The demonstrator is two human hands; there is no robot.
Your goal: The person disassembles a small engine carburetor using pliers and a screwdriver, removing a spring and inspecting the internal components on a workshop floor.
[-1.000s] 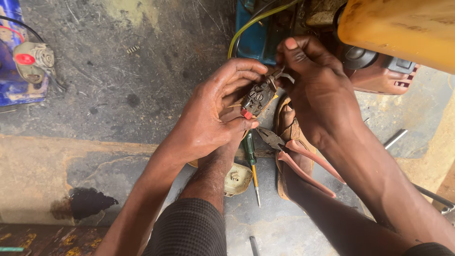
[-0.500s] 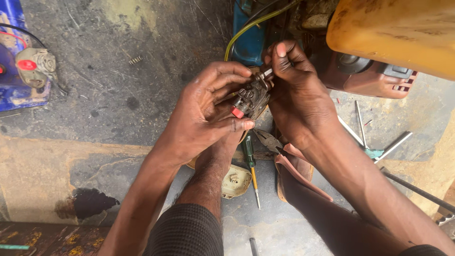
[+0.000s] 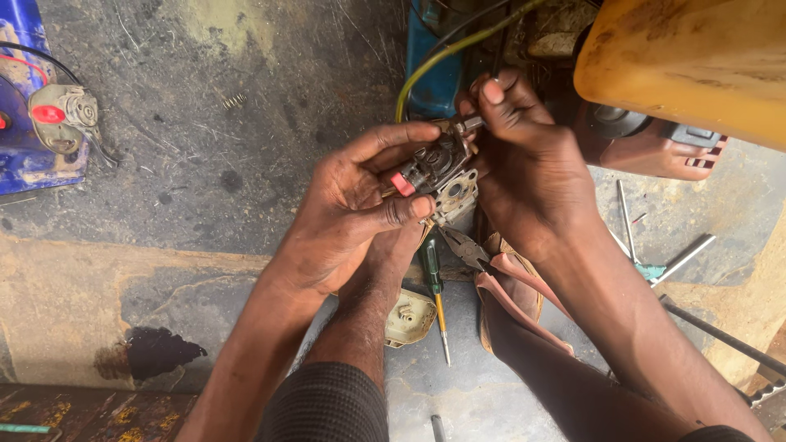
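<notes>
Both hands meet a little above the middle of the view, over a stained concrete floor (image 3: 205,172). The left hand (image 3: 348,217) comes up from seven o'clock and has its grip closed on a small greasy engine part (image 3: 434,168), thumb across its lower edge and fingers curled over the top; a red knob on the part shows just beside the thumb tip. A pale gasket plate (image 3: 458,190) sits on the part's right face. The right hand (image 3: 532,176) reaches in from five o'clock, and its thumb and forefinger are pinched tight on a small metal piece (image 3: 472,124) at the top of the part, at about one o'clock from it. Below the hands, at six o'clock, a green-handled screwdriver (image 3: 434,290) lies on the floor with its tip pointing down, just beside a cream plastic cover (image 3: 409,317). Pliers with reddish handles (image 3: 499,270) lie at five o'clock from the part, partly hidden under the right forearm. A yellow tank (image 3: 696,61) fills the two o'clock corner, with a blue casing (image 3: 434,82) and a yellow-green wire (image 3: 442,57) at twelve o'clock. A blue machine (image 3: 24,147) sits at ten o'clock.
</notes>
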